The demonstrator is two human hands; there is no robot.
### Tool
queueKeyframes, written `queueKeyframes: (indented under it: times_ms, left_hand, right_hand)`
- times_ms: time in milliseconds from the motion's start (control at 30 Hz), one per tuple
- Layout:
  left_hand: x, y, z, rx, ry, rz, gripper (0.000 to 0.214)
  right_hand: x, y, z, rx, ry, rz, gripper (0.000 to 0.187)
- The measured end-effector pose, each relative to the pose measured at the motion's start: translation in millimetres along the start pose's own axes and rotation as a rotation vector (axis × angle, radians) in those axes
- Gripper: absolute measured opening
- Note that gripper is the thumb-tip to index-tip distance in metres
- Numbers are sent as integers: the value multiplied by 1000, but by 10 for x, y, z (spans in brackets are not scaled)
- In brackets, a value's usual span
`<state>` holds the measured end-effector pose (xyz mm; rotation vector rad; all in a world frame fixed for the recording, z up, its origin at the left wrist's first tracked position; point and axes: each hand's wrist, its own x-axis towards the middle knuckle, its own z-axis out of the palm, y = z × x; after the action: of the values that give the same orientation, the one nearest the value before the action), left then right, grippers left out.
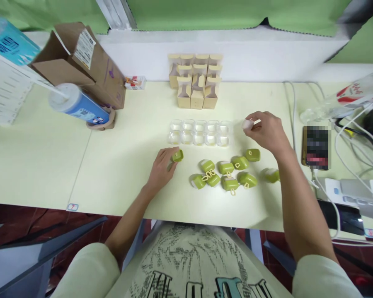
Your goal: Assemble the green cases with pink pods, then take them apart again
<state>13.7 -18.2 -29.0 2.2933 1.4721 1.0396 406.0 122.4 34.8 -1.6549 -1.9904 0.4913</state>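
My left hand (162,166) is closed around a small green cap (178,155) with its hollow side showing, just in front of the clear tray. Between the fingertips of my right hand (265,128) is a small whitish, translucent piece (248,124), held to the right of the tray; its exact kind is unclear. The clear plastic tray (199,138) has two rows of square compartments. Several green cases (226,167) with cream loops lie loosely grouped on the table before it. Another green case (271,175) is partly hidden by my right forearm.
Open small cardboard boxes (197,97) stand in rows by the wall. At left are a large carton (90,70) and a blue tube-shaped container (83,108) in a holder. A phone (317,147), white cables, a power strip (345,192) and a clear bottle (342,99) crowd the right side.
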Motion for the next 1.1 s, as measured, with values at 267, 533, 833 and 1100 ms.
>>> queueKeyframes:
  times_ms: [267,533,833,1100]
  left_hand:
    - [-239,538,-172,-76,13,77,46]
    - [-496,868,372,-214,-38,-75,43]
    - [-465,1181,124,-723,174,-533,39]
    - [-419,1139,109,-171,267,-56,36]
  right_hand:
    - [-203,-94,7,-44,59,-99,31]
    - [-1495,-851,355,252,136,-466,23]
    - [-1983,-1266,1004,227,180,-449,72]
    - [-1931,-1295,1020,212,114,-516,61]
